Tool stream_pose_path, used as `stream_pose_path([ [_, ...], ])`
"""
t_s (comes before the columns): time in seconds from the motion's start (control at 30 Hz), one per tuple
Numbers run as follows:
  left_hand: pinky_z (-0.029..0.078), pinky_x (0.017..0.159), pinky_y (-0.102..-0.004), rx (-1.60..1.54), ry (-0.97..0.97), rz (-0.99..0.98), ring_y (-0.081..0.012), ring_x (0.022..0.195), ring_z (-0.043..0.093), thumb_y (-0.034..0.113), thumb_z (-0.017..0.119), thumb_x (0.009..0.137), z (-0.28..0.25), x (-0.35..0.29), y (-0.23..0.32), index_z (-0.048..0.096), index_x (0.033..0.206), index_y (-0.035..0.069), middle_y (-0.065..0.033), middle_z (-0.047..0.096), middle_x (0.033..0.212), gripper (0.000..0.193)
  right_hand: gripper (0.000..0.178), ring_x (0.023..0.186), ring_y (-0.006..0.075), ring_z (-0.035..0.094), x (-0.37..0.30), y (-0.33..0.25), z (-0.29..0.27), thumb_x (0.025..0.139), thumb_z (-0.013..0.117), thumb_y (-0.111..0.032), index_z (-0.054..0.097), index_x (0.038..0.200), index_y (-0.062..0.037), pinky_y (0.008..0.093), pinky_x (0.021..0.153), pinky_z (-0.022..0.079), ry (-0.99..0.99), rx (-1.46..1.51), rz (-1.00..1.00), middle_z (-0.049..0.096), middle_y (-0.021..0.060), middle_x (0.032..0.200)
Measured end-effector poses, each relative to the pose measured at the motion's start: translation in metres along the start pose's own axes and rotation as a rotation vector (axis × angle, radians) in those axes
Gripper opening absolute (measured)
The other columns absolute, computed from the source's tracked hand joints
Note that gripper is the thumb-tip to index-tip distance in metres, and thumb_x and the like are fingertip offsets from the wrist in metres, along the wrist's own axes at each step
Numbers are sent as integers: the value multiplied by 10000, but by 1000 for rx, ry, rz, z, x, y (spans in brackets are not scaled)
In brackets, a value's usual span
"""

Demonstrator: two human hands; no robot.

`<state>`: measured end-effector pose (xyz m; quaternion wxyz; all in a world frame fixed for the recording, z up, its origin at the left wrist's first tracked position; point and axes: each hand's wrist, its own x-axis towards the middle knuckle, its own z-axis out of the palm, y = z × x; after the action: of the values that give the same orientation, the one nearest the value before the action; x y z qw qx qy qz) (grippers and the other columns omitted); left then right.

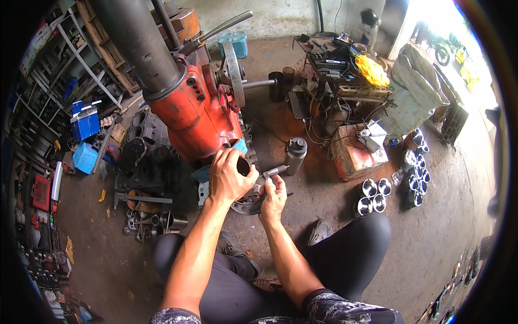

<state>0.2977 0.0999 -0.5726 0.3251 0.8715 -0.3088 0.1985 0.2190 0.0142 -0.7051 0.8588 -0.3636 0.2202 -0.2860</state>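
Note:
My left hand is wrapped round a round, hollow-looking part with a dark face, possibly a piston; its far side is hidden by the fingers. Beside it, my right hand pinches the barrel of a micrometer, a grey measuring tool. The micrometer's other end lies close to the round part; whether they touch I cannot tell. Both hands are in front of the foot of a red machine. Below them is a dark round metal base, partly covered by my hands.
A metal bottle stands just beyond my right hand. Several shiny pistons stand on the floor to the right, near a cardboard box. A large caliper lies at left. A cluttered tool table is farther back.

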Motion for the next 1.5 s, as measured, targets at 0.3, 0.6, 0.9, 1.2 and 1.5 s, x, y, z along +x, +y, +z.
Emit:
stream_pose_path([
  [0.3, 551, 870, -477, -8, -22, -1, -402, 930, 659, 155, 800, 743, -1, 0, -2, 656, 957, 3, -183, 695, 958, 300, 362, 673, 91, 554, 9, -3, 2, 1039, 677, -161, 551, 1326, 22, 242, 610, 453, 5, -68, 60, 608, 15, 827],
  [0.6, 549, 868, -473, -14, -7, -3, -399, 919, 660, 160, 803, 742, 1, 0, -3, 661, 968, 0, -185, 696, 939, 311, 429, 677, 79, 550, 27, -13, 4, 1041, 654, -144, 513, 1396, 50, 245, 593, 462, -82, -123, 122, 606, 6, 832],
  [0.9, 550, 868, -472, 1, 7, -7, -396, 920, 667, 179, 816, 742, 1, 1, -3, 668, 968, 4, -187, 705, 930, 323, 488, 666, 81, 554, 40, -19, 6, 1036, 646, -139, 481, 1443, 71, 251, 593, 462, -133, -220, 159, 617, 21, 801],
  [1.2, 556, 869, -473, -3, -9, 13, -397, 921, 672, 179, 815, 729, 2, 1, -5, 666, 958, 7, -183, 712, 945, 323, 504, 677, 82, 559, 55, -19, 12, 1038, 657, -135, 474, 1459, 73, 247, 606, 461, -178, -257, 153, 626, 17, 786],
  [1.5, 553, 877, -468, 17, 12, -27, -397, 925, 671, 180, 807, 737, 3, 0, -2, 662, 958, 10, -181, 710, 941, 314, 475, 671, 80, 548, 35, -12, 5, 1046, 684, -193, 498, 1410, 48, 244, 608, 446, -84, -158, 118, 610, 7, 780],
])
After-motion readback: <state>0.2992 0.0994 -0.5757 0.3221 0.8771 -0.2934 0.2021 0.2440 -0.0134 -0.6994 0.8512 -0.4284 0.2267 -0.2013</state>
